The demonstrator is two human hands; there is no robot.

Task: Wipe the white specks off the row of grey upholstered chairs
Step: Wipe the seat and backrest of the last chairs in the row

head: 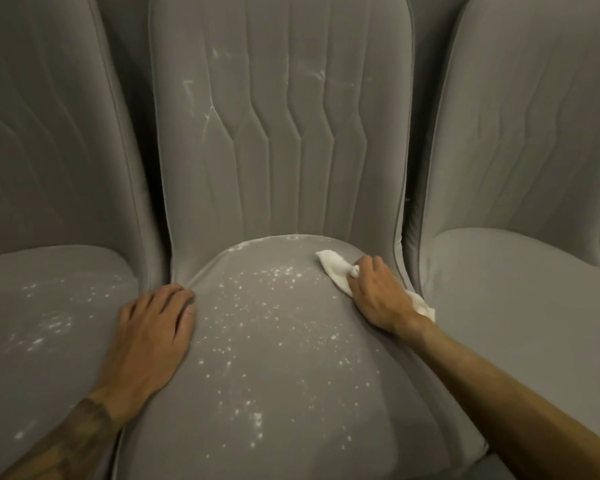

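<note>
Three grey upholstered chairs stand side by side. The middle chair's seat is scattered with white specks, and faint white smears mark its backrest. My right hand grips a white cloth and holds it against the back right part of that seat. My left hand rests flat, fingers straight, on the seat's left edge. The left chair's seat also carries white specks.
The right chair's seat shows no specks. Narrow gaps separate the chairs, with a dark slit between the middle and right backrests.
</note>
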